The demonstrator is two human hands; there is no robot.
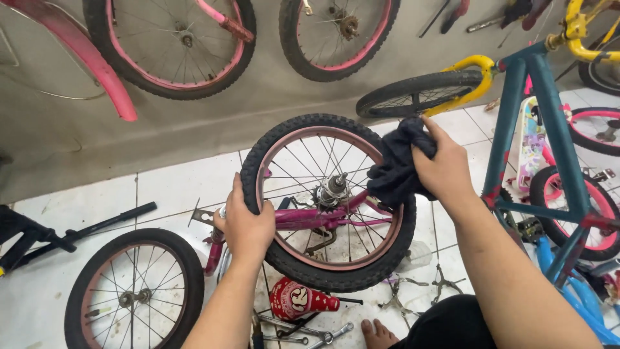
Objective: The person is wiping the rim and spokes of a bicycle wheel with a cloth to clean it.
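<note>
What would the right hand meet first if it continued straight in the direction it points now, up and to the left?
The right hand already presses a dark rag on the wheel, so the rag and tyre come first. Beyond them probably the spokes or hub; depth is unclear.

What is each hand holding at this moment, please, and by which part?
The left hand grips the small bicycle wheel by its tyre's left side. The right hand clutches a bunched dark cloth against the wheel's right rim.

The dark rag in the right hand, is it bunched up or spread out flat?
Bunched up. The dark rag sits crumpled in folds under the right hand, pressed against the tyre of the pink-rimmed wheel.
</note>
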